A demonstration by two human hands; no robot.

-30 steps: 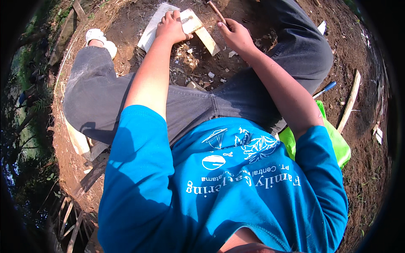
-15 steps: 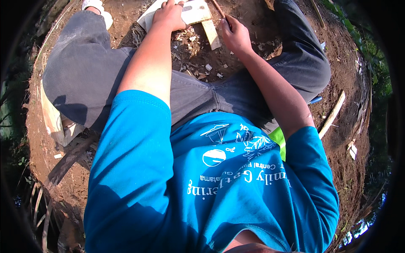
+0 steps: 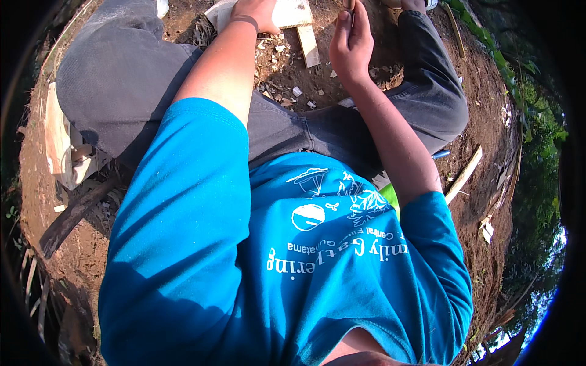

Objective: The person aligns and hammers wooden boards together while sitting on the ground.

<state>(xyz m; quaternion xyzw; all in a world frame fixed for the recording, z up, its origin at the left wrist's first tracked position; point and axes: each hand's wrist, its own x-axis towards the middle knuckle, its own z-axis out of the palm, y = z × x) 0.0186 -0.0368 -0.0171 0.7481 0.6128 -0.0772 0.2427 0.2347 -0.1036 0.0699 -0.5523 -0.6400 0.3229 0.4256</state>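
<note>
R hand (image 3: 353,50) has its fingers wrapped round a wooden handle (image 3: 348,4), thumb up along it; the top edge cuts it off, so no clue what's on the far end. L hand (image 3: 257,14) is on a board (image 3: 294,12), thumb side toward the R; its other fingers are out of frame, so can't tell how they sit. Board's at the top of the view btwn the spread legs, pale, sunlit, partly cropped. A narrow yellowish strip (image 3: 309,47) pokes out from its near edge, R of the L hand.

Ground's bare brown dirt (image 3: 482,116), w/ whitish wood chips (image 3: 296,91) scattered just below the board. L forearm (image 3: 220,70) runs almost straight up to it; R forearm (image 3: 397,122) slants up & in, that hand held apart from the board.

Further out: grey trousers (image 3: 116,79), blue T-shirt (image 3: 183,244). On the R side, a bit of blue tool handle (image 3: 441,154), a long pale stick (image 3: 465,175) & some lime green fabric (image 3: 390,195) by the elbow. L side: pale wood offcuts (image 3: 58,140) & a dark branch (image 3: 76,216). Outdoors, w/ greenery (image 3: 543,146) along the R rim.
</note>
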